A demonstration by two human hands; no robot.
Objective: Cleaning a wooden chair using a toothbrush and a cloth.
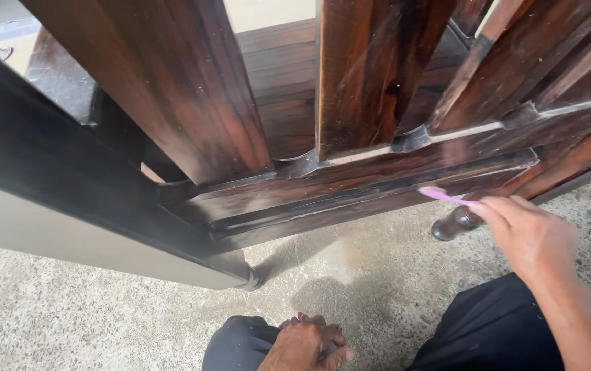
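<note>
My right hand [529, 233] holds a small pink brush [440, 195], shaped like a toothbrush, with its head pressed against the lower rail [350, 189] of a dark brown wooden piece of furniture. Wide upright slats [371, 69] rise from that rail. My left hand [306, 343] rests closed on my knee [237, 343] at the bottom of the view; something pink shows between its fingers, too small to identify.
The furniture stands on a rough concrete floor [69, 309] on short turned feet [455, 223]. A dark side panel [48, 158] runs along the left. My legs in dark trousers [495, 330] fill the bottom right.
</note>
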